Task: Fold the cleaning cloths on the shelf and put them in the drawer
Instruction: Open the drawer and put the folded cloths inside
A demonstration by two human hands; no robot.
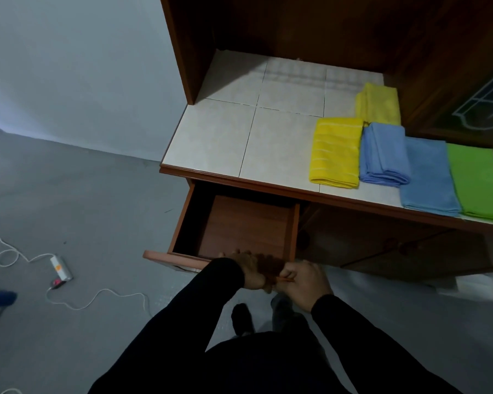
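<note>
Both the left hand (246, 270) and the right hand (302, 282) grasp the front edge of the pulled-out brown wooden drawer (239, 226), while five folded yellow, blue and green cleaning cloths (382, 155) lie on the white tiled shelf (225, 132) far right.

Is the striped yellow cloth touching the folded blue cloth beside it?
Touching. The head view shows the striped yellow cloth and the folded blue cloth meeting edge to edge on the shelf, no tile visible between them.
</note>
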